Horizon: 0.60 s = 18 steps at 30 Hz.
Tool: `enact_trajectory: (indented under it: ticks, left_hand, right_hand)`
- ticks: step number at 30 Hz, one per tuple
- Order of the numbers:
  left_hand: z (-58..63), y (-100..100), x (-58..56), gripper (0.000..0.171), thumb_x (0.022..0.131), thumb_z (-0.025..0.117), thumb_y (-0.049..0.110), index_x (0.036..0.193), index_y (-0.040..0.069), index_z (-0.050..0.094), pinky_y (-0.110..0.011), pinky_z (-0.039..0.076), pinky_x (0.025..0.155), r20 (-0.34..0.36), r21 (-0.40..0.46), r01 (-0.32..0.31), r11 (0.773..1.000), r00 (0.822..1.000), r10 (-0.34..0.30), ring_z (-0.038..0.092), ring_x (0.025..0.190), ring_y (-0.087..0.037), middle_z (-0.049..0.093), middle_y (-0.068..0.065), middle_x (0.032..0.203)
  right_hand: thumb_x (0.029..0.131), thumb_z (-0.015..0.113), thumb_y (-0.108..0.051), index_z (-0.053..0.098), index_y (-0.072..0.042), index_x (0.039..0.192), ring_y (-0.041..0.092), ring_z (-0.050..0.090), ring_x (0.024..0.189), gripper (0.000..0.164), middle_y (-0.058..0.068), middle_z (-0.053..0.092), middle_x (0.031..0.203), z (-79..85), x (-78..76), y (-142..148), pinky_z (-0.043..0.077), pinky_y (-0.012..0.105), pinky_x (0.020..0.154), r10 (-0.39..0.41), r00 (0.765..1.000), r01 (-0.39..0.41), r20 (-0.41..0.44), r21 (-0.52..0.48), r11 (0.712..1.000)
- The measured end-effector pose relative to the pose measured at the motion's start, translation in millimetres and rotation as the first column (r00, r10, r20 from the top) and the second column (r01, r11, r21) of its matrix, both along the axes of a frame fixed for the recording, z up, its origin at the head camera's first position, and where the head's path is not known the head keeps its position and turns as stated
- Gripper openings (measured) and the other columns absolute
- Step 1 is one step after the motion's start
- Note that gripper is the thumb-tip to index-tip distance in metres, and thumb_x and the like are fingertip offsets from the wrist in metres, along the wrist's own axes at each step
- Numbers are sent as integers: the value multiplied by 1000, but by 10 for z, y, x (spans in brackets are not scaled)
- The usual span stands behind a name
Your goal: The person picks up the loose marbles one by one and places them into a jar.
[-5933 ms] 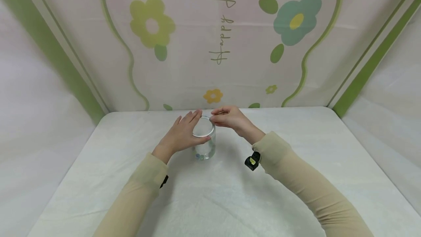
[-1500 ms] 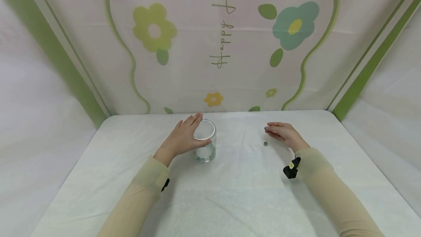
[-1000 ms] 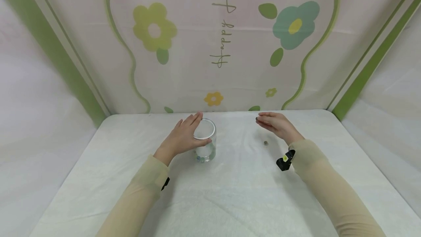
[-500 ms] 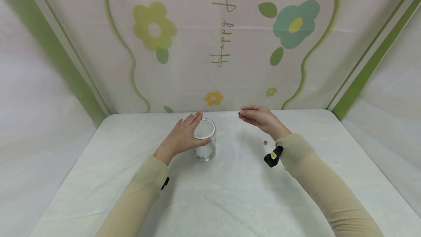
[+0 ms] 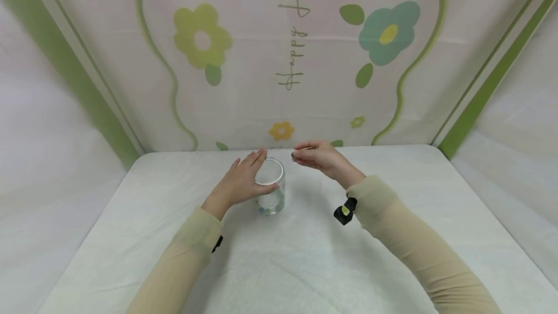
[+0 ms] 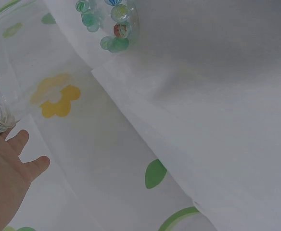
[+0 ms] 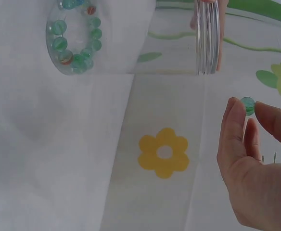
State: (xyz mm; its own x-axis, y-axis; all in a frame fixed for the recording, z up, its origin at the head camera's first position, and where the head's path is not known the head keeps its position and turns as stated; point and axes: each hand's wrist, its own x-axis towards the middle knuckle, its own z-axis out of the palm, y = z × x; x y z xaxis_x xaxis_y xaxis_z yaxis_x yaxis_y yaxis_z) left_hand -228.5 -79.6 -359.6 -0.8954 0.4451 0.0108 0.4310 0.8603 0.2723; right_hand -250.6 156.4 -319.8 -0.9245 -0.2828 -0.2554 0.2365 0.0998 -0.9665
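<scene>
A clear glass jar (image 5: 281,192) with a threaded rim stands upright on the white-covered table. My left hand (image 5: 240,181) holds it near the top, thumb at the near side and fingers at the far side. Through the glass, several marbles (image 7: 59,43) show in a ring around the bottom, mostly green, with a few brownish red or blue. Just right of the rim, my right hand (image 5: 323,158) pinches one green glass marble (image 7: 248,106) between thumb and fingertips, at about rim height and apart from the jar.
The table (image 5: 270,265) has a white cloth with light creases. Close behind the jar rises a curtain (image 5: 253,91) printed with flowers, leaves and lettering. White side walls with green bands flank the table. A small black camera (image 5: 346,211) hangs at the right wrist.
The right hand, pinching the marble, has risen from the table's right side and moved left toward the jar. A marble seen earlier on the cloth is now hidden by the right arm. The left hand stays put.
</scene>
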Motion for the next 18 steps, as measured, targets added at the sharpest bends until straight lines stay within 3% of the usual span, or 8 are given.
enact_trajectory:
  ticks: [8,11,14,18]
  left_hand:
    - [-4,-7,8,97,85,52,68,154,12,13,-56,13,121,10,8,2,1000,1000,-2,19,149,-24,18,-4,161]
    - [-10,-10,12,98,85,52,68,155,12,13,-56,12,121,15,7,1,1000,1000,-1,19,149,-24,17,-4,162]
    - [-14,-12,13,97,85,51,68,155,12,12,-56,12,121,18,9,1,1000,1000,-2,18,149,-24,16,-3,162]
    - [-11,-8,10,98,85,51,68,155,12,13,-55,12,121,18,12,2,1000,1000,-2,18,149,-24,16,-3,162]
  right_hand:
    - [93,58,-6,53,6,126,4,65,82,36,0,62,96,-2,48,-206,55,21,87,48,999,-48,-13,27,999]
    - [93,59,-7,54,5,125,4,65,82,35,2,62,98,-5,67,-259,54,28,94,59,998,-58,-19,50,997]
    - [93,59,-7,55,5,124,4,64,80,34,2,62,97,-13,74,-294,51,35,100,60,998,-59,-26,63,996]
    - [92,60,-5,55,6,123,3,64,77,33,1,63,92,-18,76,-317,52,35,98,56,998,-54,-33,67,996]
